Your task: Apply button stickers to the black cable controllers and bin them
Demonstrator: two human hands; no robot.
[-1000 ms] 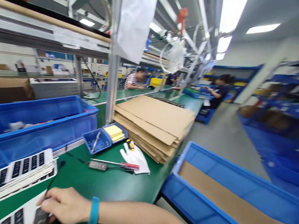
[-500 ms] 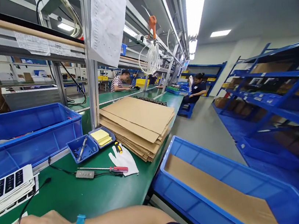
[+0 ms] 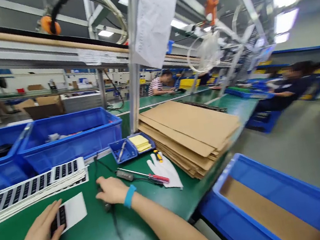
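Note:
My left hand (image 3: 39, 238) lies flat with its fingers stretched out on a strip of black labels on white backing (image 3: 76, 211), thumb apart from the fingers. My right hand (image 3: 113, 189), with a teal wristband, is closed round a small black device with a cable (image 3: 108, 206) at the tabletop; the fingers hide most of it. Beside that hand lies a small grey inline control box (image 3: 125, 175) on a black cable. A red-handled screwdriver (image 3: 159, 178) rests partly on a white glove (image 3: 167, 170). Stacked label sheets (image 3: 38, 189) are behind my left hand.
A cardboard stack (image 3: 191, 127) stands beside a metal post (image 3: 134, 80). Small blue trays (image 3: 124, 151) hold a pen and yellow notes. Blue bins (image 3: 76, 141) line the back; another blue bin (image 3: 264, 184) stands off the right table edge. Other people sit farther along the bench.
My view has turned left. My right hand has moved away from the label sheet and lowered the black device towards the table near the control box. My left hand has come into view.

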